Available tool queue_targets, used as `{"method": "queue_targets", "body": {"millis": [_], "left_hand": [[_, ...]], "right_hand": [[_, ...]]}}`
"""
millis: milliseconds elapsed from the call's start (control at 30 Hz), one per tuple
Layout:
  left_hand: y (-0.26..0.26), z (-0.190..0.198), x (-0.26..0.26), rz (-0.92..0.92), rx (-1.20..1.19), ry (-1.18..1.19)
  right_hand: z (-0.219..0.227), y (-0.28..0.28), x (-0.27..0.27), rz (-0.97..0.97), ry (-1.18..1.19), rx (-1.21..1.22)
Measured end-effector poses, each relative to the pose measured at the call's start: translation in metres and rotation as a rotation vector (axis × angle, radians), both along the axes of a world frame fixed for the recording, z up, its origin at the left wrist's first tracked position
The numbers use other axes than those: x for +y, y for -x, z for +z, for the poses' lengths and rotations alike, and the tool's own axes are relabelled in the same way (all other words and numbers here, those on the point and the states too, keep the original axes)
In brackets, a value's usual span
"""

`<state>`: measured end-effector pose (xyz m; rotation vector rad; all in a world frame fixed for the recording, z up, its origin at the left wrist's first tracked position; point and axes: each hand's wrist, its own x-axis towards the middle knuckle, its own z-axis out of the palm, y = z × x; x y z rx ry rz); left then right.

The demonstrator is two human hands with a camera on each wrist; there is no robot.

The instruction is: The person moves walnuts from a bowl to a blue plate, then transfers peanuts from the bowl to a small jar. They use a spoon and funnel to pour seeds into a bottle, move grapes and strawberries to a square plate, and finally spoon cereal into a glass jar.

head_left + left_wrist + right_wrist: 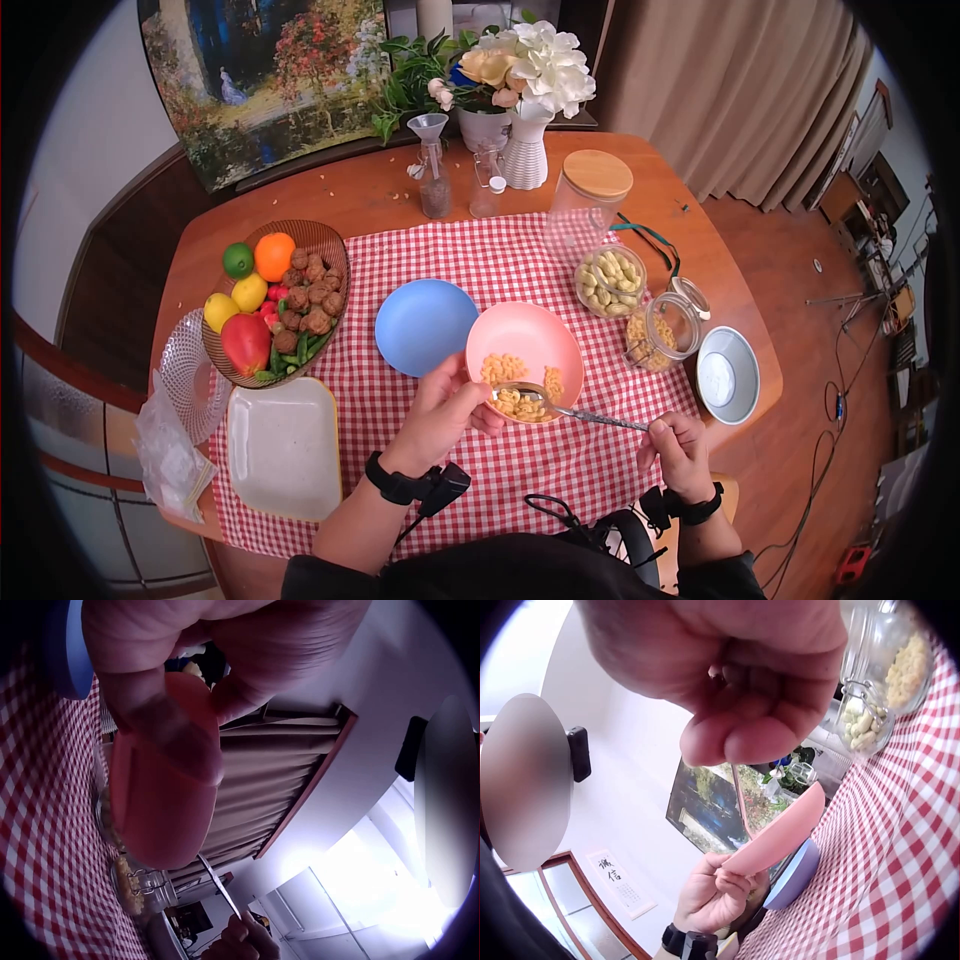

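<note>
My left hand [437, 412] grips the near left rim of a pink bowl [532, 333], thumb on the inside and fingers beneath. In the right wrist view the bowl [784, 831] is held up and tilted. Several clumps of macaroni [503, 367] lie in it. Between the thumb and fingers of my right hand [680, 455] is the handle of a metal spoon [605, 419], whose head dips into the bowl among the macaroni. A blue bowl [425, 325] rests on the checked cloth, just left of the pink one.
Right of the bowls stand a jar of peanuts [609, 280], an open clip-top jar of macaroni [650, 342] and a metal bowl [728, 375]. A fruit basket [335, 262] and white tray [283, 450] lie left. Glass bottles [435, 190] and a white vase [526, 155] stand behind.
</note>
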<state>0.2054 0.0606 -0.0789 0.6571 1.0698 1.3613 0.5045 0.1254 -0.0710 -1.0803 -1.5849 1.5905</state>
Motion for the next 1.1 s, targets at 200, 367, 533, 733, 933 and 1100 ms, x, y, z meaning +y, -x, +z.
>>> {"method": "queue_targets", "body": {"millis": [200,367,533,733,933,1100], "left_hand": [[-0.004,-0.006,0.000,0.048,0.068,-0.014],[-0.004,-0.007,0.000,0.039,0.045,0.000],[-0.005,-0.008,0.001,0.048,0.035,0.004],[-0.007,-0.012,0.004,0.017,0.002,-0.010],[-0.007,-0.013,0.004,0.002,-0.018,-0.016],[-0.006,-0.012,0.005,0.001,-0.021,-0.043]], "right_hand": [[-0.009,0.006,0.005,-0.043,0.195,0.069],[-0.011,0.007,0.011,-0.110,0.284,0.193],[-0.007,-0.001,0.017,-0.165,0.198,0.256],[0.010,-0.028,0.029,-0.292,0.089,0.352],[0.014,-0.064,0.045,-0.520,-0.060,0.353],[0.005,-0.085,0.054,-0.662,-0.154,0.330]]}}
